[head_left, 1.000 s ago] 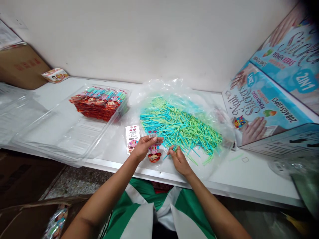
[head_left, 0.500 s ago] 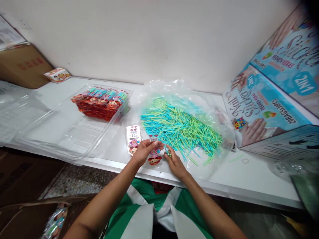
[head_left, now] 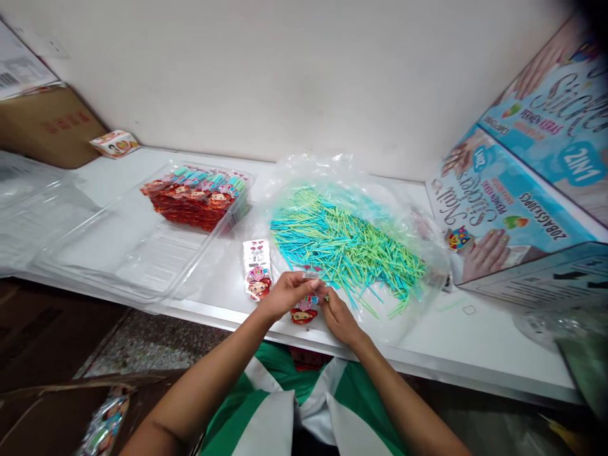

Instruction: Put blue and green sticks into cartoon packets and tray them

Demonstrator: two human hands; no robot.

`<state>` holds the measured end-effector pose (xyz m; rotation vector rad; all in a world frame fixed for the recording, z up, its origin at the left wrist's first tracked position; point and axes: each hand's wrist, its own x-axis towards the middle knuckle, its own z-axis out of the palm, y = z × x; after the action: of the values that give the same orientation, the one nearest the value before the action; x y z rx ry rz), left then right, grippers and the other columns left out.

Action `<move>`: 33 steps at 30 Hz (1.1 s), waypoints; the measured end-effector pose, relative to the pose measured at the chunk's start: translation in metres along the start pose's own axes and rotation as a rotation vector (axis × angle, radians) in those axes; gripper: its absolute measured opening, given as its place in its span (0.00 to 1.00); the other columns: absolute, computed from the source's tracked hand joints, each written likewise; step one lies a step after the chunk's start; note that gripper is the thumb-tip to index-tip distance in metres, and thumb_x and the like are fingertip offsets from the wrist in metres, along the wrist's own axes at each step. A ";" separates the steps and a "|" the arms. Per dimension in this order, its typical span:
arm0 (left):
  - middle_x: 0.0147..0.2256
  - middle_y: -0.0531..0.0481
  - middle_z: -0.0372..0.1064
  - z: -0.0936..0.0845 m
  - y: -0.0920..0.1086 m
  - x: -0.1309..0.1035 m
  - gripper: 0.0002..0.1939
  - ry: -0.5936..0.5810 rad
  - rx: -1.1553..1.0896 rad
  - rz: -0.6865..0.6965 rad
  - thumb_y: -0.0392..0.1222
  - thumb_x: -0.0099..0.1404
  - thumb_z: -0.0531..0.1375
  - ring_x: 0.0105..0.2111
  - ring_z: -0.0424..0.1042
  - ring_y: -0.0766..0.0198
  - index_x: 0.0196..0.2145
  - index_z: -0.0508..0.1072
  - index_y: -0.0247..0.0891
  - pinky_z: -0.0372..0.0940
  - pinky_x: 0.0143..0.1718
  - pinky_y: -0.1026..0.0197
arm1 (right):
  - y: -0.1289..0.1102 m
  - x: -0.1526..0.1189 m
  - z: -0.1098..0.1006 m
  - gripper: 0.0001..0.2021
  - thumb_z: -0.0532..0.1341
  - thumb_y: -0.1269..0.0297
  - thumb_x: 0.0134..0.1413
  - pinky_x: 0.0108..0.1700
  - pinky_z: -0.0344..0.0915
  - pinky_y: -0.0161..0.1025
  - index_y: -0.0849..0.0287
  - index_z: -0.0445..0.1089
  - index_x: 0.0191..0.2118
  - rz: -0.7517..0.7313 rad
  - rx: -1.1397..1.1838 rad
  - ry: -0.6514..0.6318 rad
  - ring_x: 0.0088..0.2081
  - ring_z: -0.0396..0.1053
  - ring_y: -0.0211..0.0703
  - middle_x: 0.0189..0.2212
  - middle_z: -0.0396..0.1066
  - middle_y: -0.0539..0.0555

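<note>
My left hand (head_left: 291,294) pinches the upper part of a small printed packet (head_left: 304,313) with a red-haired cartoon character on it. Against that packet's right side, my right hand (head_left: 339,316) is closed around a few short green and blue sticks (head_left: 326,297), mostly hidden by the fingers. Just beyond both hands lies a heap of thin green and blue sticks (head_left: 346,237) on a clear plastic bag (head_left: 418,316). Left of my left hand, a stack of similar flat packets (head_left: 257,269) rests on the table.
A clear plastic tray (head_left: 109,288) on the left holds piled packets (head_left: 194,196) with sticks inside. Blue printed boxes (head_left: 503,202) stand at the right. A brown carton (head_left: 52,130) and a small box (head_left: 114,144) sit at the back left, before the wall.
My two hands have come closer together, and the right fingers with the sticks now meet the packet's upper part. The whole view has shifted slightly.
</note>
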<state>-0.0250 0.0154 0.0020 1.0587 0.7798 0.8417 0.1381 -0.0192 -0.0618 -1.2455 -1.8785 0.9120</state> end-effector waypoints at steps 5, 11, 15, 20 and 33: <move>0.31 0.45 0.74 0.003 -0.009 0.003 0.15 0.004 0.016 -0.031 0.47 0.54 0.62 0.34 0.72 0.60 0.34 0.76 0.31 0.64 0.40 0.60 | 0.001 -0.004 0.001 0.09 0.45 0.63 0.61 0.43 0.61 0.42 0.57 0.58 0.42 0.051 0.045 -0.012 0.41 0.65 0.43 0.38 0.66 0.55; 0.28 0.44 0.74 -0.003 -0.007 -0.002 0.15 0.116 0.036 -0.100 0.46 0.51 0.64 0.29 0.72 0.62 0.31 0.77 0.29 0.64 0.36 0.60 | -0.017 0.003 -0.029 0.11 0.43 0.58 0.62 0.36 0.61 0.38 0.57 0.58 0.40 0.176 -0.012 -0.031 0.31 0.66 0.40 0.27 0.66 0.50; 0.28 0.42 0.74 -0.002 -0.009 -0.004 0.15 0.144 0.055 -0.107 0.46 0.51 0.64 0.27 0.71 0.63 0.29 0.77 0.29 0.64 0.33 0.61 | -0.040 0.015 -0.055 0.12 0.44 0.58 0.62 0.33 0.60 0.37 0.57 0.57 0.43 0.101 -0.088 -0.064 0.30 0.65 0.40 0.27 0.65 0.50; 0.27 0.42 0.74 0.005 -0.010 -0.005 0.15 0.109 0.009 -0.135 0.45 0.50 0.65 0.28 0.72 0.62 0.30 0.76 0.28 0.65 0.35 0.59 | -0.057 0.023 -0.061 0.11 0.44 0.59 0.62 0.32 0.59 0.37 0.57 0.56 0.45 0.028 -0.218 -0.106 0.28 0.64 0.41 0.26 0.63 0.50; 0.35 0.47 0.74 0.004 -0.007 0.005 0.16 0.537 0.262 0.124 0.50 0.56 0.58 0.34 0.71 0.61 0.37 0.75 0.38 0.65 0.34 0.62 | -0.059 0.021 -0.055 0.08 0.44 0.66 0.61 0.33 0.57 0.37 0.57 0.58 0.36 -0.127 -0.609 -0.254 0.33 0.63 0.42 0.30 0.65 0.53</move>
<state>-0.0182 0.0164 -0.0041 1.1322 1.3126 1.1751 0.1518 -0.0068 0.0195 -1.3715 -2.5251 0.4507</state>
